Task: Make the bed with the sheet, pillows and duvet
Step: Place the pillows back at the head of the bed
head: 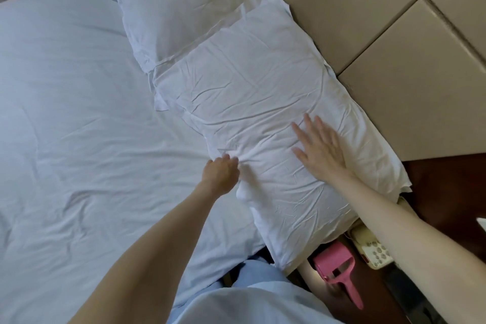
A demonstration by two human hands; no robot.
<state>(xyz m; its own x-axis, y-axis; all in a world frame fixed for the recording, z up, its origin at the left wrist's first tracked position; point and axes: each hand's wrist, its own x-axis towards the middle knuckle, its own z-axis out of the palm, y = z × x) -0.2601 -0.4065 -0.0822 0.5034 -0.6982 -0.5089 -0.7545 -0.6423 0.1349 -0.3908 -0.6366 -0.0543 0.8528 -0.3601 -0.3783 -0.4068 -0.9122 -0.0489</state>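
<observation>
at the bed's near head corner the near pillow (252, 118) overhangs the side edge. left hand (221, 173), fingers curled, pinches its casing; right hand (320, 150) lies flat, fingers spread. a hard tug could slide it off toward the pink roller (335, 271), or nudge the far pillow (171, 8) askew.

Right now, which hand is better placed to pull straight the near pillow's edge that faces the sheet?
Probably the left hand: its curled fingers already pinch the near pillow at that edge. The right hand lies flat and open on top, nearer the headboard.
</observation>
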